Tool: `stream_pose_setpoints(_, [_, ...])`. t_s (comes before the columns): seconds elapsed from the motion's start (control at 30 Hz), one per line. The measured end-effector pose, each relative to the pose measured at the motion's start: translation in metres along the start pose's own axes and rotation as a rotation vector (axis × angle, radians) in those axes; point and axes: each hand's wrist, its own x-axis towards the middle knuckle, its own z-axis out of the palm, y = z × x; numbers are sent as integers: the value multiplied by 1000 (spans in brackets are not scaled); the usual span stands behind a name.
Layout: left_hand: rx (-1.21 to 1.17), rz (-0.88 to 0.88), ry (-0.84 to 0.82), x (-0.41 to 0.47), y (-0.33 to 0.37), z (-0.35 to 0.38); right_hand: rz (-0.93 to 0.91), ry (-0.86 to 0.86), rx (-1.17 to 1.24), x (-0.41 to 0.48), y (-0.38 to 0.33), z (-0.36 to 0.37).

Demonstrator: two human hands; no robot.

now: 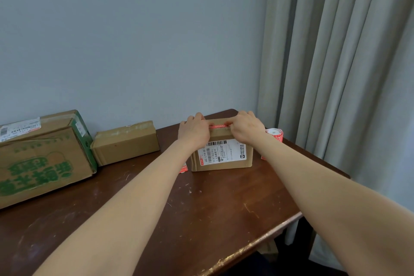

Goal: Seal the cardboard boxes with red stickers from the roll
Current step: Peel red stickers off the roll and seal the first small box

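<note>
A small cardboard box (224,163) with a white shipping label on its near face stands toward the back right of the brown table (201,213). A red sticker (218,126) lies across its top near edge. My left hand (195,132) holds the sticker's left end on the box top with curled fingers. At the sticker's right end, my right hand (247,129) does the same. The roll of red stickers (275,133) stands just right of the box, behind my right wrist.
A large box with green print (44,159) sits at the far left, and a mid-sized plain box (125,142) stands beside it against the wall. A loose red sticker (183,169) lies left of the small box. Curtains (347,63) hang at the right, past the table edge.
</note>
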Motion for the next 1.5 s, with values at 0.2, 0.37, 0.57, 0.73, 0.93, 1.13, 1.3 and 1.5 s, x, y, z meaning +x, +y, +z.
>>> stream_pose_setpoints(0.2, [-17, -28, 66, -11, -12, -3, 44, 34, 2, -2, 6, -2])
stream_pose_setpoints(0.37, [-14, -48, 2, -11, -12, -4, 57, 15, -57, -1, 5, 0])
stream_pose_setpoints(0.57, [-95, 21, 144, -19, -11, -5, 2, 81, 16, -8, 8, -6])
stream_pose_setpoints(0.73, [-152, -39, 71, -14, -8, -5, 26, 66, -14, -10, 6, -2])
stream_pose_setpoints(0.93, [-155, -23, 130, -16, -9, -7, -11, 88, -2, -9, 5, -9])
stream_pose_setpoints(1.13, [-199, -36, 42, -12, -10, -8, 11, 80, 31, -7, 3, -3])
stream_pose_setpoints(1.3, [-159, -27, 90, -13, -13, -10, 24, 104, 47, -5, 5, -3])
stream_pose_setpoints(1.5, [-113, -33, 49, -9, -11, -13, 31, 75, 66, 0, 5, -2])
